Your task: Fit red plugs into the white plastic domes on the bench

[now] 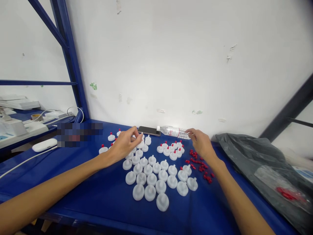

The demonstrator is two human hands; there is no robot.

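Note:
My left hand [126, 142] is closed in a pinch at the tip of a white nozzle cap [141, 144], at the far side of a loose group of such caps. Several more white nozzle caps [151, 179] stand with their spouts up across the middle of the table. My right hand [201, 143] hovers above the scattered small red tips [195, 161], its fingers bent together by the bottle's base; what they hold, if anything, is too small to make out. White caps with red tips [173, 155] form a cluster between my hands.
A clear plastic bottle [172, 131] lies along the wall beside a dark phone [149, 131]. More red-tipped caps [111, 137] stand left of my left hand. A grey plastic bag [242, 156] covers the right side. Blue rack posts [70, 55] rise at left; a white cable [26, 162] crosses there.

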